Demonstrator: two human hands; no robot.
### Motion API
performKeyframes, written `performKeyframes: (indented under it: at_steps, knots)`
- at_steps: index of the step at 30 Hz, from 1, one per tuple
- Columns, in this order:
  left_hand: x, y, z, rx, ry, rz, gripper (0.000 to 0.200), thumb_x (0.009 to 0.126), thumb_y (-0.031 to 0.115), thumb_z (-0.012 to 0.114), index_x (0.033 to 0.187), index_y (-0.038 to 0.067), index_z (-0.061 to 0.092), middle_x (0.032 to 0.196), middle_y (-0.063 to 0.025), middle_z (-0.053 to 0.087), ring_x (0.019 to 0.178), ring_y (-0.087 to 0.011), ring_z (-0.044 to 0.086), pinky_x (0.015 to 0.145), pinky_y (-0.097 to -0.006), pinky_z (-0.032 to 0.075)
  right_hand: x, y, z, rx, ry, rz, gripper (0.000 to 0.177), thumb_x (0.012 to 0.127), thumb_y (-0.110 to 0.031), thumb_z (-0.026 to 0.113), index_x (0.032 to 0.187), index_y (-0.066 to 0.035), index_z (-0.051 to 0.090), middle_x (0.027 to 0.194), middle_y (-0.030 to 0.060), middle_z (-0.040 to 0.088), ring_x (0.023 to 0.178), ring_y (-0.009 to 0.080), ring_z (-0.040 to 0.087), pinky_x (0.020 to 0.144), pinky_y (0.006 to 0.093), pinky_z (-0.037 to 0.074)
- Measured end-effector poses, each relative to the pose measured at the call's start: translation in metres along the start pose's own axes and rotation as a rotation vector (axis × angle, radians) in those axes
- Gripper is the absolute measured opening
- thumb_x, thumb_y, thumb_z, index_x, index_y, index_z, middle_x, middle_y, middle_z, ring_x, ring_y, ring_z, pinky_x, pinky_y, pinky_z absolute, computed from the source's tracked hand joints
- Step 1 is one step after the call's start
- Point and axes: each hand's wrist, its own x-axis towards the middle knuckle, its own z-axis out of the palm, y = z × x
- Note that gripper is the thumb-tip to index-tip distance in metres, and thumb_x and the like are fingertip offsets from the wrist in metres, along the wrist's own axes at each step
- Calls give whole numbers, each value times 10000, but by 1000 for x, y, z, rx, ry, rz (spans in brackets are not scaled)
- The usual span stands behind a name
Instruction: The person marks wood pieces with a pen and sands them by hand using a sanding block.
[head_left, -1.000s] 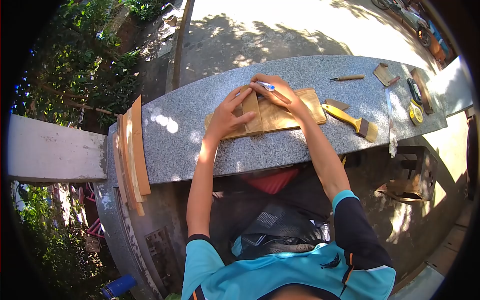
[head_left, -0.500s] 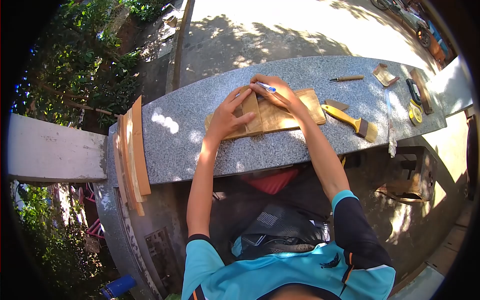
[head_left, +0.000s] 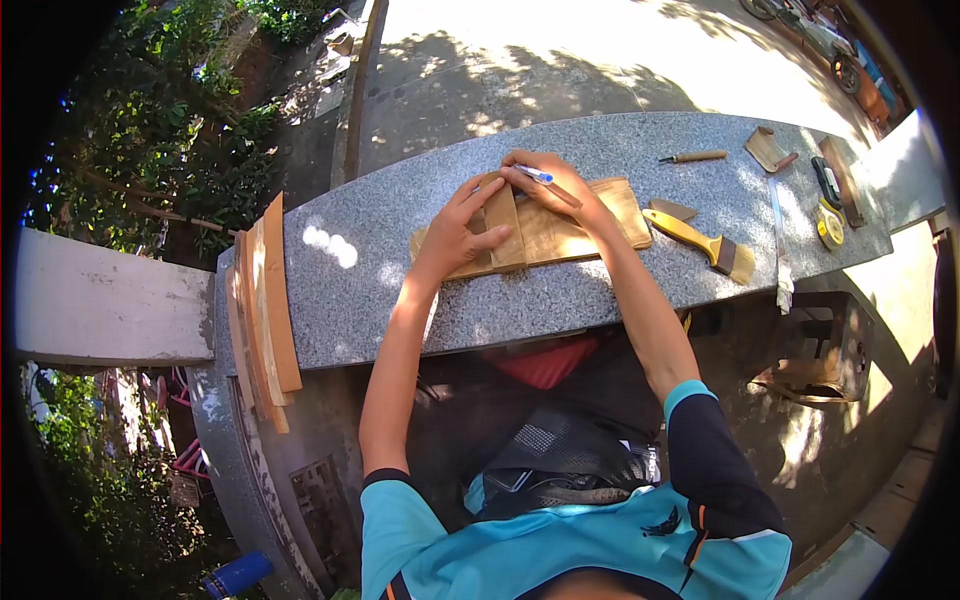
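Observation:
A light wooden board (head_left: 570,240) lies lengthwise on the grey granite countertop (head_left: 350,300). Across it rests a narrower wooden piece (head_left: 507,230). My left hand (head_left: 462,232) is closed on this crosspiece, with the thumb on its face and the fingers around its far left side. At the far end of the crosspiece, my right hand (head_left: 552,183) pinches a white and blue pen (head_left: 537,174). The pen's tip is hidden by the fingers.
Right of the board lie a yellow brush (head_left: 700,238), a wooden-handled tool (head_left: 695,156), a yellow tape measure (head_left: 830,228) and a dark-handled tool (head_left: 827,183). Long wooden strips (head_left: 268,310) lie at the left end. A crate (head_left: 830,350) stands below the right side.
My left forearm and elbow have swung slightly outward to the left. Both hands, the pen and the wooden pieces are nearly where they were.

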Motion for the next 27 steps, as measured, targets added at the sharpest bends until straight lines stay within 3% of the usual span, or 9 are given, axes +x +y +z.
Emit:
performKeyframes:
  at_steps: [3,6,9,10,12,15,21,24,27]
  knots:
    - [3,2,-5,57,-73,-27,604,736,281,680,1270,96,467,1324,-128,389,1214,-293,392,996,-373,337,2,12,6,109,172,-103,424,878,-380,505,1122,-39,566,890,129,623,803,198,584,699,336,453]
    - [2,6,-8,395,-47,36,606,740,317,675,1269,107,468,1335,-117,365,1239,-307,345,1010,-398,320,-2,6,7,380,355,21,389,854,-325,523,1087,-21,592,911,140,643,800,207,615,717,318,466]
    - [7,3,-12,457,-109,131,586,757,354,654,1259,112,473,1342,-117,346,1257,-316,307,1022,-413,305,-32,-3,-2,254,194,96,349,853,-232,501,1113,-10,570,795,117,633,691,144,590,653,283,469]
    - [7,3,-12,513,-124,138,579,762,363,645,1254,108,475,1336,-117,351,1245,-316,319,1018,-415,309,-43,-1,3,346,226,38,241,843,-165,476,978,7,578,668,64,576,592,112,541,570,275,449]
    - [9,6,-15,619,-152,151,568,773,383,627,1243,100,479,1324,-116,360,1222,-315,345,1010,-417,319,-57,-8,4,466,193,134,170,848,-166,482,857,-3,529,615,43,532,552,101,510,523,275,421]
    - [15,20,-20,683,-233,95,587,770,411,616,1237,85,473,1275,-105,408,1181,-316,378,965,-423,353,-68,-23,0,417,142,165,232,851,-166,500,686,-24,423,556,24,479,495,94,455,462,288,374]
    - [23,37,-23,642,-377,-108,599,786,447,586,1247,89,453,992,-147,582,995,-282,545,780,-388,449,-60,-19,8,180,97,-46,236,837,-175,520,706,3,437,541,117,432,514,155,468,501,322,374]
    - [31,41,-25,715,-440,-103,606,789,446,592,1258,92,444,774,-141,625,785,-268,620,665,-382,475,-53,-25,9,183,81,-66,267,842,-220,498,718,8,434,576,156,454,543,223,480,538,364,372]
    - [34,49,-26,571,-495,-225,636,786,418,613,1277,61,422,624,-112,611,625,-244,624,580,-368,471,-31,-23,10,-14,172,-329,314,856,-277,447,740,14,460,648,176,505,584,284,478,576,398,367]
